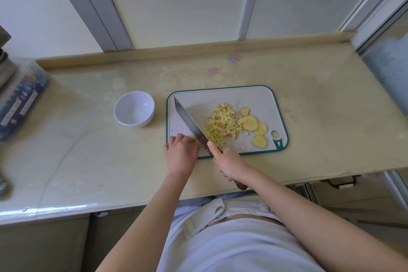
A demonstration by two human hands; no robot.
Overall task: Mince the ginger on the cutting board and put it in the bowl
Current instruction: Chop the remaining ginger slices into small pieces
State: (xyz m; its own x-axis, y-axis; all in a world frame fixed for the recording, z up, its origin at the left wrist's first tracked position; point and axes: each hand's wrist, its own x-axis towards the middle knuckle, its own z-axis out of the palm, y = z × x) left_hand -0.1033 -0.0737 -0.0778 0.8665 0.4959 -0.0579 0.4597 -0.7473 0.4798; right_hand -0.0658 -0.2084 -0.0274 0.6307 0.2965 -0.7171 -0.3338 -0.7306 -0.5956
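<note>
A white cutting board (260, 99) with a green rim lies on the counter. A heap of diced ginger (221, 125) sits in its middle, with several round ginger slices (250, 123) to the right. My right hand (229, 164) grips the handle of a knife (189, 122), forefinger along the blade's spine; the blade slants up-left across the board. My left hand (181, 150), fingers curled, holds a few ginger pieces (198, 142) against the blade at the board's near left corner. An empty white bowl (134, 108) stands left of the board.
The pale yellow counter (88, 150) runs to a raised back ledge below frosted window panels. A clear box with blue packets (19, 104) sits at the far left edge. Cabinet fronts and a drawer handle (340, 181) lie under the counter's front edge.
</note>
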